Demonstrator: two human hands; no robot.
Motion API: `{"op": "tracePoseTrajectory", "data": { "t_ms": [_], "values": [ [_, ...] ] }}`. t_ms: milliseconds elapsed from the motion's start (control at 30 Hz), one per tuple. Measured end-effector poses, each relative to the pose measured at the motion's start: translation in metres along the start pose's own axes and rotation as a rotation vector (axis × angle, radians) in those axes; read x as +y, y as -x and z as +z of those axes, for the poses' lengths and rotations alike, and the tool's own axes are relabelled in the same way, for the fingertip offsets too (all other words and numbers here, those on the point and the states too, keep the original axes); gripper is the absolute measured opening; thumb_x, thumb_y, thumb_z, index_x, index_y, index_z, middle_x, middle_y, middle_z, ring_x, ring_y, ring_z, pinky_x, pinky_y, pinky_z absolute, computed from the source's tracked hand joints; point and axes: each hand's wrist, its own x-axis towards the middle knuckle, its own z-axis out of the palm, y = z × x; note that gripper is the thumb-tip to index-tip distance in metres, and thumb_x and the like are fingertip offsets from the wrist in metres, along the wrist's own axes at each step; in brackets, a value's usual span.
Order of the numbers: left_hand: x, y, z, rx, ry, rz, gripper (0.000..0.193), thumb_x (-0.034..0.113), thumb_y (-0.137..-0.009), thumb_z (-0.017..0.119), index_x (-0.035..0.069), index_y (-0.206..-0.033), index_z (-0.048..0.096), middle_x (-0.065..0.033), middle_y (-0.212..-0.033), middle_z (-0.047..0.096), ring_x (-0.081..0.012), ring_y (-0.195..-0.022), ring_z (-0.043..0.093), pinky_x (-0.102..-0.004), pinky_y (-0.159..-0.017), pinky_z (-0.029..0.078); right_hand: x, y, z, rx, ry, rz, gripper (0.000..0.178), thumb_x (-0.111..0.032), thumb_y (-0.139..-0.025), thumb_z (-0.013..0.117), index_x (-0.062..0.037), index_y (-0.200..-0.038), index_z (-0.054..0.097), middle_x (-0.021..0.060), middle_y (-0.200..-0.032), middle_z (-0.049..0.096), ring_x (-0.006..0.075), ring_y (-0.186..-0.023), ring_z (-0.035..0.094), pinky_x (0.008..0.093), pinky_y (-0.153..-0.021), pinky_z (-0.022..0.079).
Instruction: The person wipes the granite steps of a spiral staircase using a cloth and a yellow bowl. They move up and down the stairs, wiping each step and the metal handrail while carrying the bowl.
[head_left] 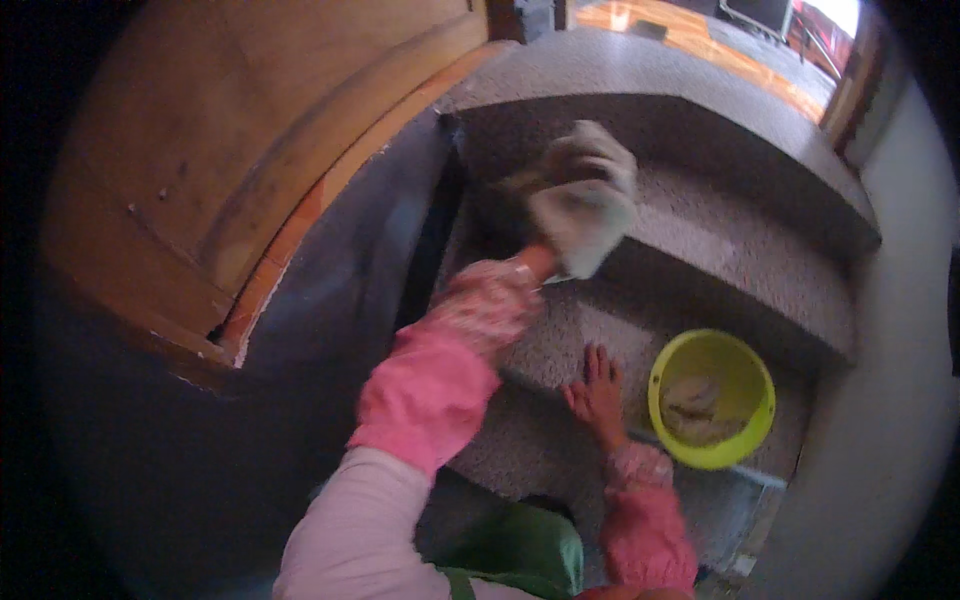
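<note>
Speckled grey stone steps (730,235) rise before me, bearing a round, lime-yellow plastic bucket (742,375) at right. A pale, blurred cloth (592,215) covers my left hand (543,260), its grip impossible to tell. My right hand (600,396), fingers spread, rests on a step.

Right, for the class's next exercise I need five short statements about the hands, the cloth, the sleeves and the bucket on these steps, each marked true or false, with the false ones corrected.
1. A pale cloth hides most of the left hand. True.
2. The right hand is spread, with nothing in its grasp. True.
3. The bucket stands to the left of the right hand. False: it stands to the right of it.
4. The bucket is yellow-green. True.
5. Both forearms are in blue sleeves. False: the forearms are in pink sleeves.
</note>
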Motion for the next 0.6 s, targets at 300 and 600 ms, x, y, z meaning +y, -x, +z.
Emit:
{"op": "tracePoseTrajectory", "data": {
  "t_ms": [300,600],
  "values": [
    [-0.046,-0.074,0.050,-0.269,0.255,-0.022,0.036,0.034,-0.081,0.047,0.014,-0.106,0.064,-0.0078,-0.112,0.061,-0.0266,-0.112,0.051,-0.0477,-0.097,0.034,-0.008,-0.002,-0.004,-0.002,-0.069,0.062,0.030,-0.034,-0.075,0.065,-0.0100,-0.058,0.062,0.0197,-0.142,0.035,0.0396,-0.131,0.030,0.0512,-0.105,0.022],
    [-0.144,0.032,-0.005,0.079,-0.181,-0.008,0.029,0.026,-0.076,0.060,0.010,-0.100,0.061,-0.0083,-0.094,0.063,-0.0302,-0.095,0.056,-0.0446,-0.078,0.045,-0.009,-0.003,-0.005,0.003,-0.055,0.064,0.030,-0.033,-0.074,0.066,-0.0067,-0.060,0.059,0.0204,-0.142,0.034,0.0397,-0.130,0.032,0.0518,-0.103,0.023]
  ]
}}
